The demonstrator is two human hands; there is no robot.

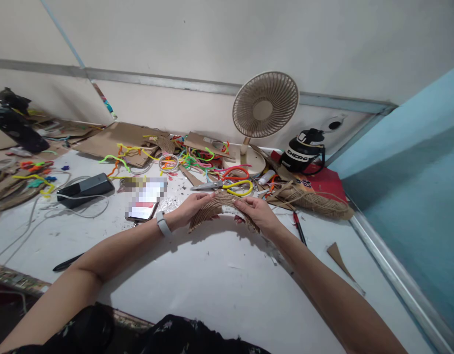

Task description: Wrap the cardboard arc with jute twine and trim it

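Observation:
Both my hands hold a strip of corrugated cardboard (220,205), bent into an arch above the white tabletop (219,275). My left hand (192,209) grips its left end, and a white band sits on that wrist. My right hand (257,212) grips the right end with the fingers on top of the strip. Scissors (207,186) lie just behind the strip, next to red and yellow pipe cleaner loops (237,181).
A phone (145,201) and a black power bank (85,189) with cables lie to the left. A beige desk fan (264,105), a black bottle (303,150), coiled jute twine (315,201), a red pen (298,227), cardboard sheets (118,137) and several coloured pipe cleaners crowd the back.

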